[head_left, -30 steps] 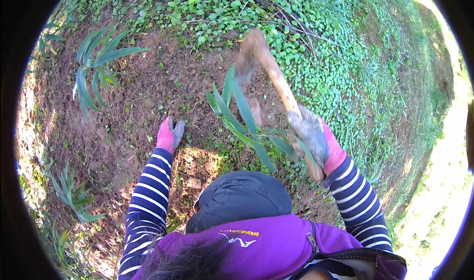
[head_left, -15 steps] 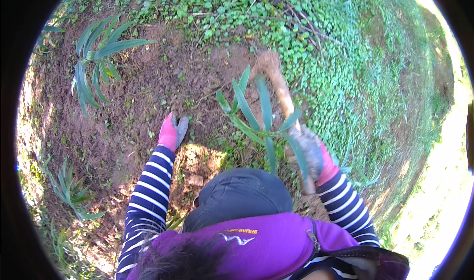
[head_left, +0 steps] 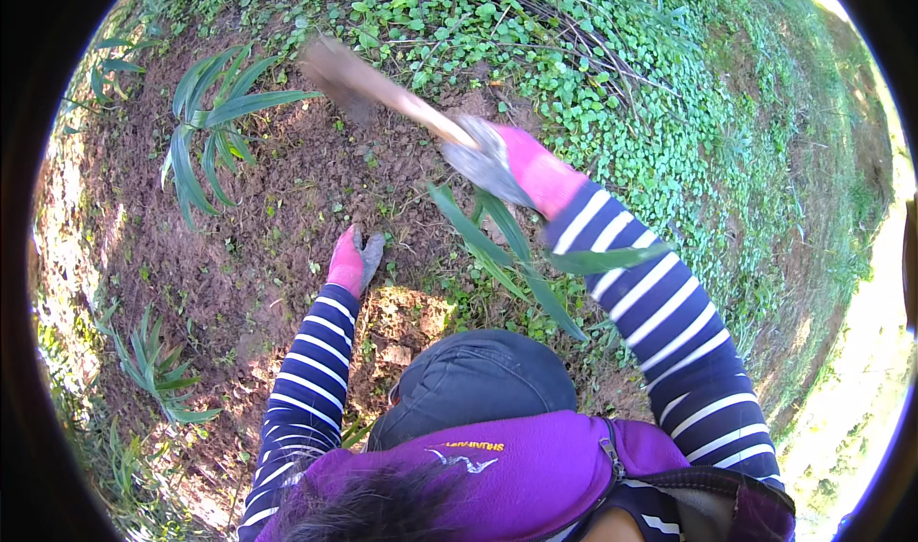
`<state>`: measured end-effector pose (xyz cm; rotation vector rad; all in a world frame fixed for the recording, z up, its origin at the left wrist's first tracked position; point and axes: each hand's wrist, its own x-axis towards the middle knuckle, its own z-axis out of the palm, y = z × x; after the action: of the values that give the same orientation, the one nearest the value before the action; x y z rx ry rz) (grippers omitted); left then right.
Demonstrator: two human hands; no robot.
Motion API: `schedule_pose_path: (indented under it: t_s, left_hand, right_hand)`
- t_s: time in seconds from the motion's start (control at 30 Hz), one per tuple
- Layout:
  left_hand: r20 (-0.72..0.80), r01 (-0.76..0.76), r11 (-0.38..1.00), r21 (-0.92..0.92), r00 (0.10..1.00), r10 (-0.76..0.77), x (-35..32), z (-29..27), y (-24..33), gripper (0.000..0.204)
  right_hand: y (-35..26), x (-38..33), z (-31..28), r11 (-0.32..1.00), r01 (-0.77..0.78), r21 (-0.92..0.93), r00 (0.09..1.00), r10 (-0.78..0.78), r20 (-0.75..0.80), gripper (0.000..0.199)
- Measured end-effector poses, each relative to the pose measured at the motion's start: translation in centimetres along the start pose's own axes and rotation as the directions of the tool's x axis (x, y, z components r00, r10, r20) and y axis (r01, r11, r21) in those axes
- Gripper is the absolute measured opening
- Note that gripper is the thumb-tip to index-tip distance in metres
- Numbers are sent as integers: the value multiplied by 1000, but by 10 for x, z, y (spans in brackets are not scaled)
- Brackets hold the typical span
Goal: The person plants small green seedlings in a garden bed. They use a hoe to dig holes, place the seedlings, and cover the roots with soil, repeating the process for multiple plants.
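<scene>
My right hand [head_left: 488,160], in a pink and grey glove, grips the wooden handle of a short hand hoe [head_left: 421,112]. The hoe's soil-coloured head is smeared by motion and points up and left above the brown soil [head_left: 287,198]. My left hand [head_left: 358,259], gloved alike, is low over the soil with its grey thumb and fingers apart and nothing visible in them. Whether it touches the ground is hard to tell. A long-leaved green plant [head_left: 507,246] rises between my hands, some leaves overlapping my right sleeve.
Another long-leaved plant [head_left: 206,121] grows at the far left, and one more [head_left: 153,370] at the near left. Low leafy ground cover [head_left: 612,131] spreads across the far and right side, with dry sticks [head_left: 593,45] lying in it. My knee [head_left: 478,379] is bent just below the plant.
My right hand has swung the hoe up and to the left, from beside the plant to beyond it. My left hand stays nearly in place, its view shifted slightly right with the scene.
</scene>
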<state>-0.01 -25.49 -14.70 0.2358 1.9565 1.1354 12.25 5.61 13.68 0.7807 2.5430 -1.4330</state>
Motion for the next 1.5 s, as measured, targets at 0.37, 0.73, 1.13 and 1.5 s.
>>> schedule_pose_path:
  t_s: [0.37, 0.73, 1.13, 1.5]
  left_hand:
    - [23, -2, 926, 377, 1000, -7, -11, 1, 33, 67]
    - [-2, 5, 874, 486, 1000, -4, -16, 2, 56, 52]
    - [14, -127, 978, 166, 992, 126, 10, -8, -7, 54]
    - [347, -539, 780, 318, 832, 434, -76, -18, 97, 18]
  right_hand:
    - [-38, -110, -49, 918, -382, 102, 924, 383, 10, 40]
    - [43, -99, 1, 806, -432, 404, 866, 496, -63, 20]
    - [17, -205, -39, 511, -245, 824, 798, 589, -128, 36]
    - [47, -257, 19, 69, -328, 942, 694, 695, 190, 30]
